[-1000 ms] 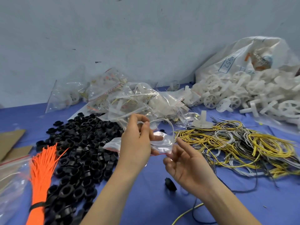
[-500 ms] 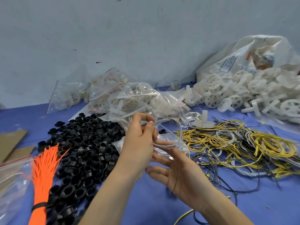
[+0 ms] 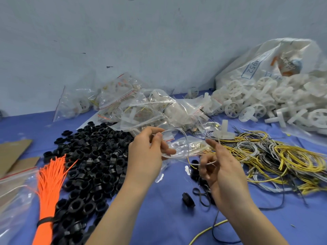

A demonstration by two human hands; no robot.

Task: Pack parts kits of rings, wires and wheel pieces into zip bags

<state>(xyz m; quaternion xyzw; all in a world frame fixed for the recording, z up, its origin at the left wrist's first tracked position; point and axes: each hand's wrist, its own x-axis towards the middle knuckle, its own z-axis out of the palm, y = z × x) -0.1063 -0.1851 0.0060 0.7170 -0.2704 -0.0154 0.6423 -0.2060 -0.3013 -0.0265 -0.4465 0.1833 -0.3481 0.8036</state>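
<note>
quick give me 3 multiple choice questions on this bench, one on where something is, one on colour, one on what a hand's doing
1. Where does the black rings pile lie?
A. left of the left hand
B. right of the right hand
C. inside the white sack

2. What colour are the bundled cable ties?
A. green
B. orange
C. white

3. What is the left hand doing?
A. lying flat on the table
B. holding a wheel piece
C. pinching a white wire loop

Key: 1A, the rings spread out on that hand's left. 2B, the strands are bright orange. 3C, thumb and forefinger close on the loop.
</note>
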